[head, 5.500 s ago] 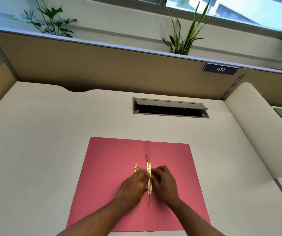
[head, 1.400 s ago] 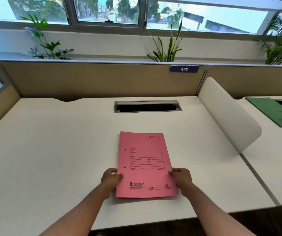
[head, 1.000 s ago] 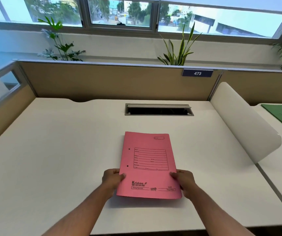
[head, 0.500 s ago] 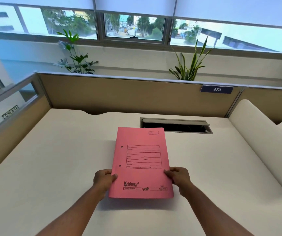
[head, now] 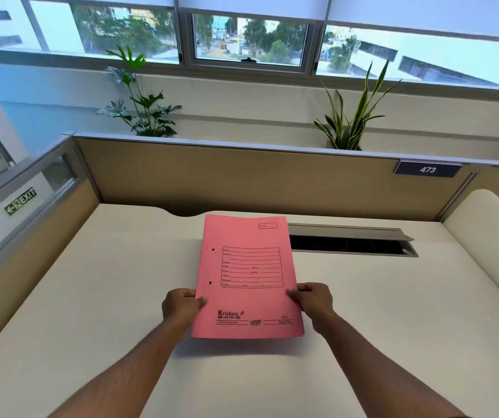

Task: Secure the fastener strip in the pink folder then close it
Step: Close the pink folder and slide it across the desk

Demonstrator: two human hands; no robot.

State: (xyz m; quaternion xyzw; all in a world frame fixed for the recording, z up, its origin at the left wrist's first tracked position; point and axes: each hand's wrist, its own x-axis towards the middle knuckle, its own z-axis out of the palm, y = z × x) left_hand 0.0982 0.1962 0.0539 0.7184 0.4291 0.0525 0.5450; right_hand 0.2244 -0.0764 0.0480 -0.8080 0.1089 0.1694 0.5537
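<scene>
The pink folder is closed, its printed front cover facing me, and it is held up off the white desk with its shadow below the near edge. My left hand grips its lower left edge, thumb on the cover. My right hand grips the lower right edge the same way. Two punched holes show along the left side of the cover. The fastener strip is hidden inside the folder.
A cable slot with a raised grey flap lies in the desk behind the folder. Tan partition panels enclose the back and left. A rounded white divider stands at the right. Plants sit beyond the partition.
The folder, open flat 5.5 s ago with both hands on the brass fastener, is closed. Over the last second both hands have lifted it off the desk and my view has tilted up.
</scene>
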